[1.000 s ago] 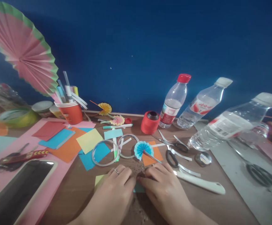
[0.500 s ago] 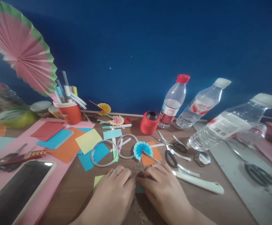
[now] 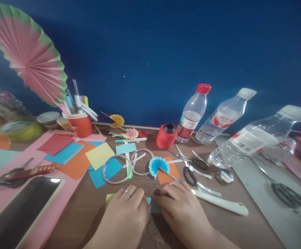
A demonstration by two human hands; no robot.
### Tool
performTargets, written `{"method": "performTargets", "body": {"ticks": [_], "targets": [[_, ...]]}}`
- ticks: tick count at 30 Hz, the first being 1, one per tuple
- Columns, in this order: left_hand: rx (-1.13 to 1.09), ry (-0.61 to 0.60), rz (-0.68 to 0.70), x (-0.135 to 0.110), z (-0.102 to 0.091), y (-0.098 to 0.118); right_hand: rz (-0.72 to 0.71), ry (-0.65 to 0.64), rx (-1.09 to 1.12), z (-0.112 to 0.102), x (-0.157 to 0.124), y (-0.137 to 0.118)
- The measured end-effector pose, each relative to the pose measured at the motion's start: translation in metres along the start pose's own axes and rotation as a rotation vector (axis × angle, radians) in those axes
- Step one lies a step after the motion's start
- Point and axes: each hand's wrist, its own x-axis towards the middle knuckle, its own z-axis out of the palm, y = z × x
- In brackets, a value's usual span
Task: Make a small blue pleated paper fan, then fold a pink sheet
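Observation:
My left hand [image 3: 125, 214] and my right hand [image 3: 181, 211] lie side by side at the near edge of the wooden table [image 3: 88, 211]. Their fingertips meet and pinch a small light-blue piece of paper [image 3: 154, 206], mostly hidden under them. A yellow-green paper scrap [image 3: 109, 199] peeks out from under my left hand, which wears a ring. Just beyond my fingers lies a small blue paper fan on a stick [image 3: 158, 165], resting on an orange paper square [image 3: 171, 173].
Scissors [image 3: 191, 174] and a white-handled tool [image 3: 223, 204] lie right of my hands. Three water bottles [image 3: 193, 112] stand or lean at the back right, beside a red thread spool [image 3: 166, 135]. Coloured paper squares [image 3: 98, 155], clear tape rings [image 3: 116, 168], a phone [image 3: 20, 211], a cup of pens [image 3: 79, 122] and a big pink fan [image 3: 28, 52] fill the left.
Both hands stay in place; the fingers shift slightly on the blue paper, a bit more of which now shows. The view has drifted a little.

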Motion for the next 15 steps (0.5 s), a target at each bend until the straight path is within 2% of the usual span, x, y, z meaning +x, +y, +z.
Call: {"method": "performTargets", "body": {"ticks": [8, 15], "targets": [[-0.013, -0.151, 0.050, 0.0019, 0.0007, 0.0014, 0.022, -0.033, 0.017, -0.0014, 0.0009, 0.0001], [0.062, -0.085, 0.100, -0.0016, 0.0068, 0.0038, 0.042, -0.019, 0.043, -0.0038, 0.0015, -0.0014]]}}
